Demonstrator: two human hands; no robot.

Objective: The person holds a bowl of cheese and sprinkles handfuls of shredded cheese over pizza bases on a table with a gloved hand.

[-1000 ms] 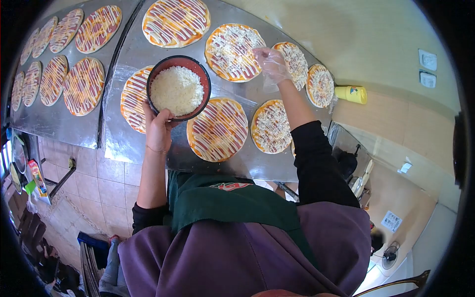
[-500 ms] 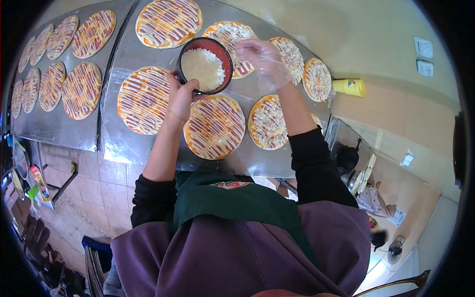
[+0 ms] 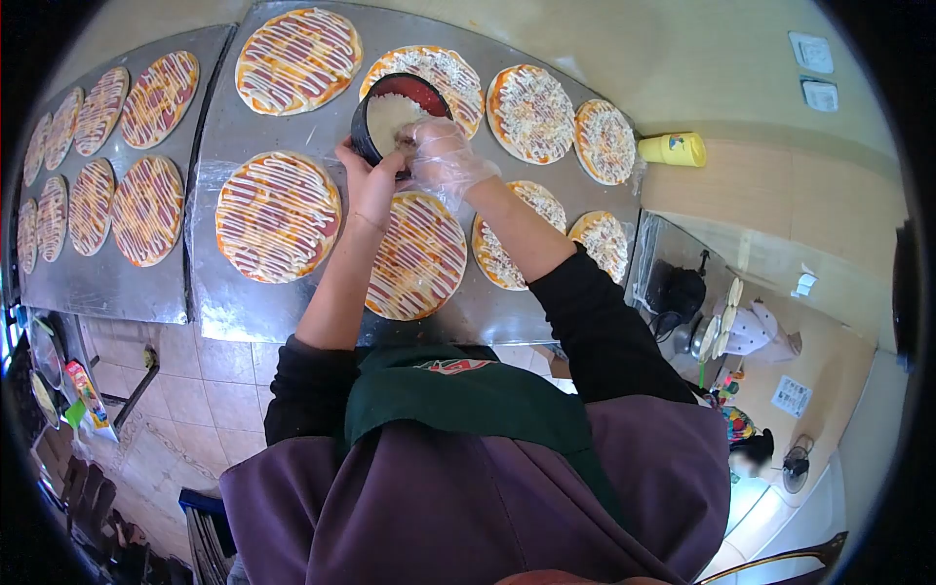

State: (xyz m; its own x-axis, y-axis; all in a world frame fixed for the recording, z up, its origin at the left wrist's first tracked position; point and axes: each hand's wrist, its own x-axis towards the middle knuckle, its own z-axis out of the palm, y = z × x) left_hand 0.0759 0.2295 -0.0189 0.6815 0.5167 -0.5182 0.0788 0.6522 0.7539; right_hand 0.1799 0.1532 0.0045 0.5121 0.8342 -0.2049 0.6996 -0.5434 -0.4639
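Observation:
My left hand [image 3: 370, 180] grips a black bowl with a red inside [image 3: 429, 93] by its near side, tilted a little. White grated cheese [image 3: 388, 112] fills much of it. My right hand [image 3: 441, 156], in a clear plastic glove, reaches over the rim with its fingers curled into the cheese; the fingertips are partly hidden. Behind the bowl lies a pizza [image 3: 458, 83] partly strewn with cheese. Below my hands is a pizza with white sauce stripes [image 3: 417, 268], partly covered by my wrists.
More striped pizzas [image 3: 297, 60] lie left on the metal table [image 3: 263, 317], and cheese-topped ones [image 3: 531, 115] lie right. A second metal table [image 3: 107, 292] at left bears several striped pizzas. A yellow cup [image 3: 673, 149] lies on its side at the right edge. People stand beyond.
My right hand has moved left from above the pizza into the bowl. More cheese shows on the pizza behind the bowl. My left hand still holds the bowl. The view has shifted slightly.

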